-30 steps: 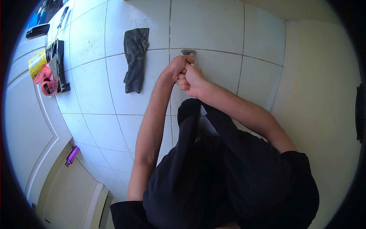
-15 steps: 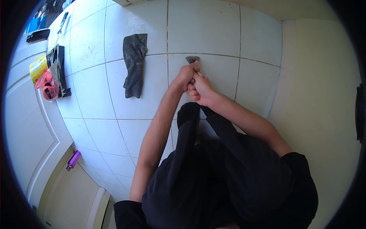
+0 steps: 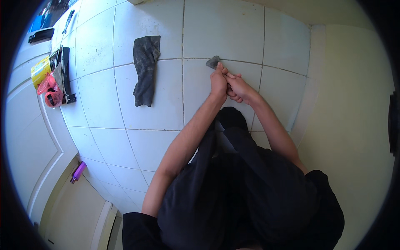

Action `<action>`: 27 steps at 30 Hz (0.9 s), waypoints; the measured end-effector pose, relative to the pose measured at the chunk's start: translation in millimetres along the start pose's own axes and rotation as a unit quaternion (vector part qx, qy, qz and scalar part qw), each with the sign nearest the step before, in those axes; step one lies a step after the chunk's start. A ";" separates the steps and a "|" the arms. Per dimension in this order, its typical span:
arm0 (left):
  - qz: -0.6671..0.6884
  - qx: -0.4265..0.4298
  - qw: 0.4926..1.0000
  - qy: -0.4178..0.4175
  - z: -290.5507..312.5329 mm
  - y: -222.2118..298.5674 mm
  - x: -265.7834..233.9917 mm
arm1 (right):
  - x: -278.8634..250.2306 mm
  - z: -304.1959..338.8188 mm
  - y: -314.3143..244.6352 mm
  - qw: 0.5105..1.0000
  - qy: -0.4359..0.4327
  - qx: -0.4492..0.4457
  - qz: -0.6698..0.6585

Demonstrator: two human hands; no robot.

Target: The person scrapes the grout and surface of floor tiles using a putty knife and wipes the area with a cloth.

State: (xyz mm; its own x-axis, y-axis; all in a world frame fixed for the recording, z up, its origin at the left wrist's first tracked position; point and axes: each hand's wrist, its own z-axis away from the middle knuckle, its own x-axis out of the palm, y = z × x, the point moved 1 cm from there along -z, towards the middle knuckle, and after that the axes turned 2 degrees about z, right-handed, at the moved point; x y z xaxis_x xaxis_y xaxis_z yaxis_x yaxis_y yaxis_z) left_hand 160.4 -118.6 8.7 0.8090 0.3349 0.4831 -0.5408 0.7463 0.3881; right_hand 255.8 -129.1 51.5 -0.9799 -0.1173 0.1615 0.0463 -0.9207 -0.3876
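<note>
Two hands, the left hand point(image 3: 219, 82) and the right hand point(image 3: 242, 88), are folded close together on a small grey scraper point(image 3: 213, 62). Their fingers are curled in; the handle is covered, so how the grip is shared cannot be told. The blade lies out ahead of the fingertips, over a grout line point(image 3: 246, 62) of the tile floor point(image 3: 221, 33); firm contact cannot be confirmed. A dark cloth point(image 3: 145, 71) lies to the left, well apart.

Step in hand, as judged: working the blade against the floor at that joint. The next move appears to call for a steady two-handed grip, with the edge kept low to the tile.

Compared with half a second ago: the hands sit farther right, and the blade, then facing away from the person, is turned toward the upper left. The cloth shows no clear change.
</note>
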 end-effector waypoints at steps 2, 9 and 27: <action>-0.005 0.005 1.000 0.028 -3.1 10.4 -3.3 | 3.0 -3.9 -11.3 0.998 -0.060 0.002 -0.004; -0.018 -0.072 0.997 0.005 12.0 7.1 -21.7 | 22.8 4.6 18.1 0.994 -0.053 0.024 -0.091; -0.041 -0.035 0.998 0.008 -4.8 30.4 -29.4 | 36.4 -22.0 12.8 0.995 -0.065 -0.004 -0.073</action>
State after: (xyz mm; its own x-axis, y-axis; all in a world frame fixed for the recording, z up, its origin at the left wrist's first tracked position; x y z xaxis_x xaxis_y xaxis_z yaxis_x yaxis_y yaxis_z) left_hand 121.3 -102.9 2.5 0.8541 0.2793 0.4388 -0.4550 0.8099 0.3701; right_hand 216.4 -137.0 32.5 -0.9428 -0.0292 0.3320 -0.0976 -0.9283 -0.3588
